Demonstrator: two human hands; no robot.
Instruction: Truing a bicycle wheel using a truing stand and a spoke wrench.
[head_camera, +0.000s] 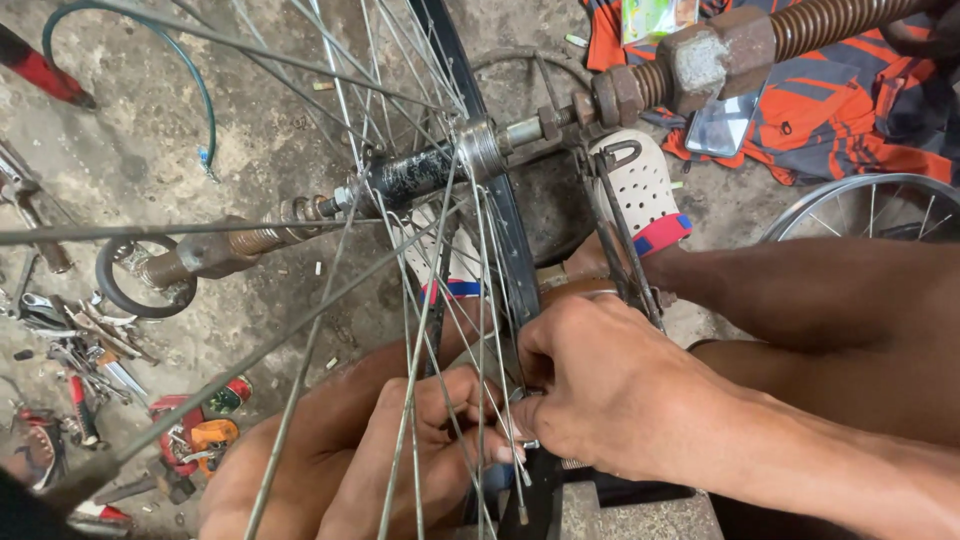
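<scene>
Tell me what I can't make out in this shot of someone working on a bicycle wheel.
All in the head view:
- What the right hand pinches at the wheel rim: hidden by its fingers.
- Left hand: fingertips hidden behind the right hand and spokes.
- Threaded rod: cut off by the top edge.
- Second wheel: cut off at the right edge.
- Tools on the floor: too small and cluttered to tell apart.

Spoked bicycle wheel (470, 160), upright, black rim, mounted axle
</scene>
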